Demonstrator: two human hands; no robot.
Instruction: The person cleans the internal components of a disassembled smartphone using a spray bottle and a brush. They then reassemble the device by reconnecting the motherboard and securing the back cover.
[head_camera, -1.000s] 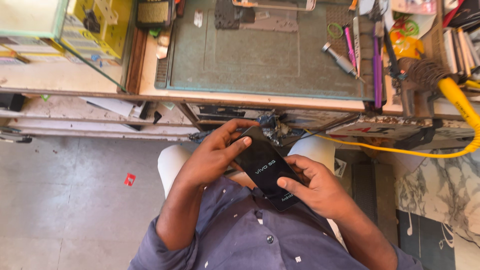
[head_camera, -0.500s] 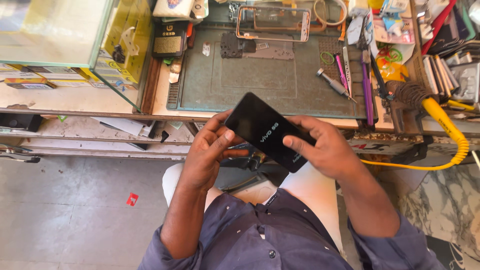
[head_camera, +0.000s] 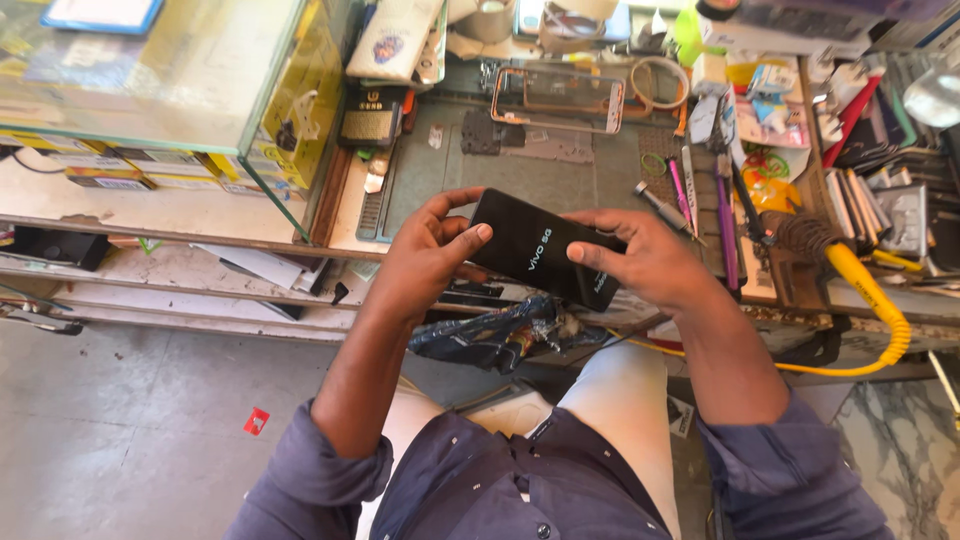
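Note:
Both hands hold a black smartphone (head_camera: 535, 247) back side up, tilted, just above the front edge of the workbench. My left hand (head_camera: 428, 255) grips its left end, with the thumb lying on the back. At the right end, my right hand (head_camera: 645, 258) wraps around it, thumb pressed on the rear cover. The phone's screen side is hidden.
A grey-green work mat (head_camera: 520, 175) covers the bench, with a phone frame (head_camera: 557, 100) at its back. Screwdrivers and tweezers (head_camera: 700, 195) lie to the right. A yellow coiled cable (head_camera: 868, 300) hangs right. A glass case (head_camera: 190, 80) stands left. Dark cloth (head_camera: 495, 335) sits on my lap.
Both hands have lifted the phone from my lap up to the bench edge, and the view has tilted up over the workbench.

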